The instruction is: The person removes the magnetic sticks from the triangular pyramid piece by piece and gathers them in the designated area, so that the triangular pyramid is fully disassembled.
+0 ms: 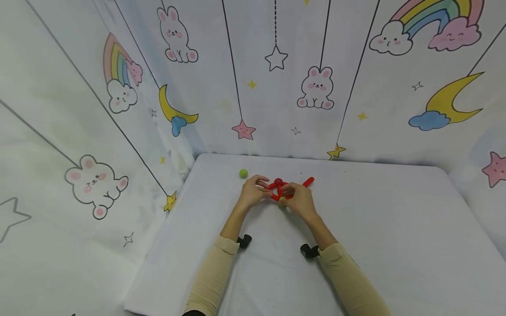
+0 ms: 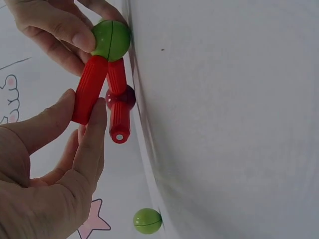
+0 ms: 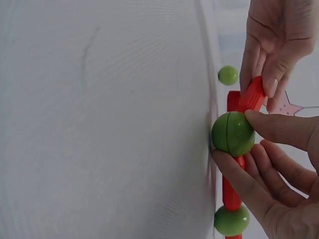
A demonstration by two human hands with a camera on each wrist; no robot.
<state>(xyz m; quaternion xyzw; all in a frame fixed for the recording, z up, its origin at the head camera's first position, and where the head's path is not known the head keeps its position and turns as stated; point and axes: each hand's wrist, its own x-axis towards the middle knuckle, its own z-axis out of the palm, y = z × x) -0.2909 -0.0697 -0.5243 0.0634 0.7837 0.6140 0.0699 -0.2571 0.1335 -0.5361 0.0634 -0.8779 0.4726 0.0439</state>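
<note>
My left hand (image 1: 253, 192) pinches a short, ridged red rod (image 2: 88, 89) between thumb and fingers. The rod's upper end meets a green ball (image 2: 110, 41), which has a seam round its middle. My right hand (image 1: 301, 201) pinches that ball between thumb and index finger. Behind it, a second red rod (image 2: 116, 77) runs to a dark red ball (image 2: 124, 97), and another rod (image 2: 119, 122) sticks out from there with a pale dot in its end. In the right wrist view a further rod (image 3: 231, 191) leads to another green ball (image 3: 231, 220).
A loose green ball (image 1: 243, 174) lies on the white tabletop (image 1: 395, 228), beyond my left hand. One red rod (image 1: 308, 181) points away to the right behind my right hand. Patterned white curtains (image 1: 213, 101) hang at the table's back and left.
</note>
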